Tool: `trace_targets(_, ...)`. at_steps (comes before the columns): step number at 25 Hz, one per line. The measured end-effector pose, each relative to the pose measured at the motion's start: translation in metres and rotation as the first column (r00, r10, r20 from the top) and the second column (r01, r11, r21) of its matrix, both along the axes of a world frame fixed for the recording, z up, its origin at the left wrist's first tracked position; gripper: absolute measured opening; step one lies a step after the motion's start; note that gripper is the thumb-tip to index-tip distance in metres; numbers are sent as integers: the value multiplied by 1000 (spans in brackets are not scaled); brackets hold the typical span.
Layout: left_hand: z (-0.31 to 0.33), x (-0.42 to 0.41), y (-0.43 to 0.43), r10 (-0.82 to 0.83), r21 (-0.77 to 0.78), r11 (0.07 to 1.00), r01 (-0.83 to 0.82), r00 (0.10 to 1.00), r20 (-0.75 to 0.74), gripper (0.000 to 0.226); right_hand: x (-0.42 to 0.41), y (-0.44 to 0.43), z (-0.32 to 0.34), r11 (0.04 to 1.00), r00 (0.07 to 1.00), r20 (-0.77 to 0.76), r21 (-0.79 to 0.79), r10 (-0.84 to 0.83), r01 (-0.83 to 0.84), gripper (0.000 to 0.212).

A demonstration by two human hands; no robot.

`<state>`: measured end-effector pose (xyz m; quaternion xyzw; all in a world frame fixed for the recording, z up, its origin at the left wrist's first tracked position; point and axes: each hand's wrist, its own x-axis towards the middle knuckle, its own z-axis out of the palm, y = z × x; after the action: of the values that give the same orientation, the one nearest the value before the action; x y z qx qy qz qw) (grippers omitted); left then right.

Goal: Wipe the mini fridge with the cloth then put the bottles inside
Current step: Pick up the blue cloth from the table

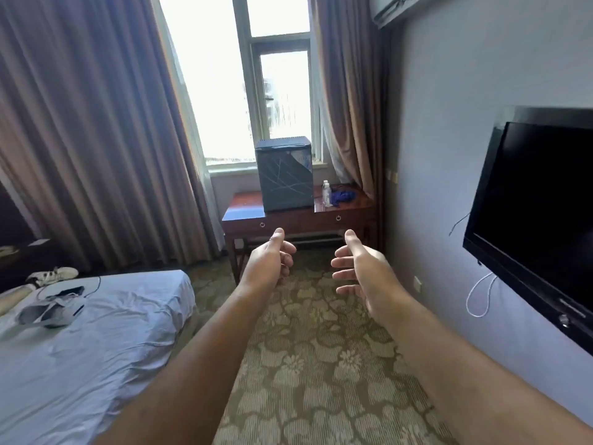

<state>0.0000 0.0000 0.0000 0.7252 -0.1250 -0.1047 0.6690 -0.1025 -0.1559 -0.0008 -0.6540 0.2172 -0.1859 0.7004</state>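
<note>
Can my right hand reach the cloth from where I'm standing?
Probably not yet: the cloth lies on the desk by the fridge, well beyond the right hand. The carpet between looks free, so step closer.

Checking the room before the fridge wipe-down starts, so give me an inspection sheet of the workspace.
Surface: wooden desk under the window, glossy top, two drawers.
Job's things: mini fridge stands on the desk, door closed; one clear bottle upright to its right; blue cloth crumpled beside the bottle.
Clutter: grey bundle on the bed.
Hands: left hand and right hand empty, fingers loosely curled, held out over the carpet, short of the desk.
Cables: white cable loops below the TV; dark cord on the bed.
Surroundings: curtains drawn back, bright daylight.
</note>
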Motion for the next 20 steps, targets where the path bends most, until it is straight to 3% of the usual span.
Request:
trace_targets(6, -48, 149, -21, 1, -15, 1000, -3, 997, -77, 48, 153, -2, -52, 999, 996, -88, 32, 18, -15, 47)
trace_targets(11, -31, 268, -49, -21, -40, 999, 17, 993, -113, 47, 267, -45, -30, 998, 996, -72, 25, -58, 60, 43)
trace_targets(14, -22, 312, -74, -67, -82, 995, 55, 986, -149, 45, 310, -73, -32, 997, 994, -82, 5, -77, 78, 39)
trace_targets(20, -60, 398, -160, -90, 5, 996, 91, 992, -87, 39, 389, -151, -88, 984, 981, -99, 47, -168, 173, 33)
